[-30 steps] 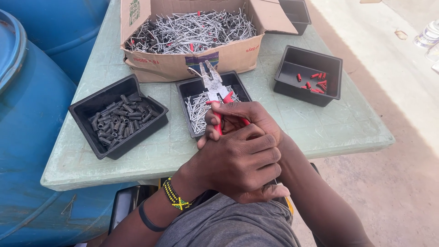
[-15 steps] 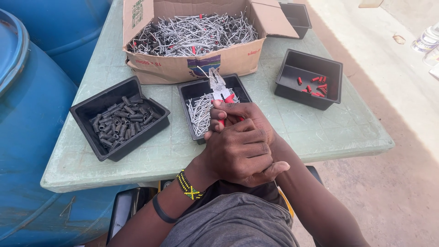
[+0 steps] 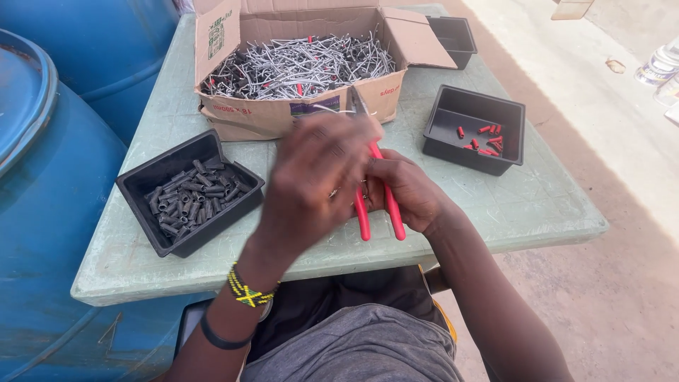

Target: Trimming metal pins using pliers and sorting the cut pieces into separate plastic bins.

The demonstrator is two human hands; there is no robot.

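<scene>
Green plastic table (image 3: 537, 212) outdoors beside blue barrels (image 3: 49, 233), concrete floor (image 3: 622, 141).

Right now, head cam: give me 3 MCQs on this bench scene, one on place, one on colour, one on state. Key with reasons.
1. Where does the tray of red sleeves sit?
A. at the table's right side
B. inside the cardboard box
C. on the blue barrel

2. What colour are the handles of the pliers?
A. yellow
B. red
C. black

3. What state is the cardboard box in?
A. taped shut
B. flattened
C. open, flaps up, filled with wire pieces

Key: 1 A, the black tray stands on the green table right of the hands. 2 B, two red grips stick out below the right hand. 3 C, the flaps stand open over a tangle of grey wire pieces. The left hand is motion-blurred in front of the pliers, so what it grips is unclear; the tray of dark sleeves lies to its left.
</scene>
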